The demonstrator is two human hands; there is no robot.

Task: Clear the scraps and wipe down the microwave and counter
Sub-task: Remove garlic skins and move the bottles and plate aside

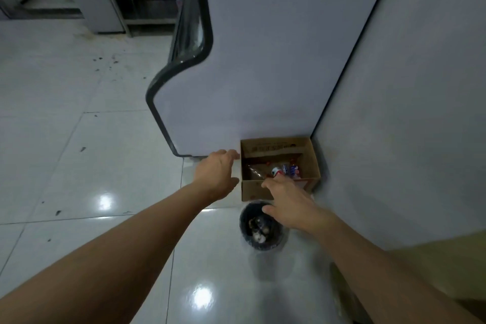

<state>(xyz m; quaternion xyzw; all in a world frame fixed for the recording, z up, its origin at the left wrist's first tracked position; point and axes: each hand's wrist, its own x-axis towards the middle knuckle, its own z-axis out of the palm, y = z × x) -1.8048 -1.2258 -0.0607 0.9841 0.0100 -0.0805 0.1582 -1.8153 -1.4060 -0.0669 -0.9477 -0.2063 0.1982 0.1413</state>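
A commercial kitchen: glossy tiled floor (79, 166), steel cabinet legs (115, 0) at eleven o'clock, display fridge (263, 60) at twelve.

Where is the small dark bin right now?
In the head view, the small dark bin stands on the tiled floor, directly in front of the cardboard box, partly under the right hand.
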